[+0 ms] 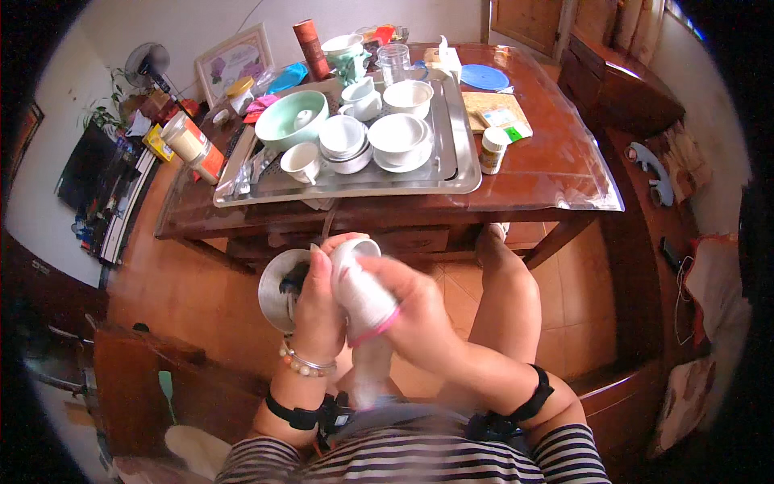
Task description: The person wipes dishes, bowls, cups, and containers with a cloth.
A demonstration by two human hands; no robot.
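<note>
In front of my lap, my left hand (320, 302) holds a small white cup (364, 244) by its side, the rim facing up. My right hand (417, 296) grips a white cloth (367, 305) with a pink edge, its fingers reaching to the cup's rim. The cloth lies against the cup and hides much of its body. Beyond my hands, a metal tray (314, 192) on the table bears a white teacup (300, 162), stacked white bowls (396, 136), a stack of small cups (343, 136), a white pitcher (361, 100) and a pale green bowl (287, 130).
A waste bin (272, 290) stands on the floor left of my hands. The wooden table (532, 157) carries a white-capped jar (493, 151), a blue lid (484, 77), a glass pitcher (394, 63) and a tall canister (192, 145). A wooden bench (617, 393) runs along my right side.
</note>
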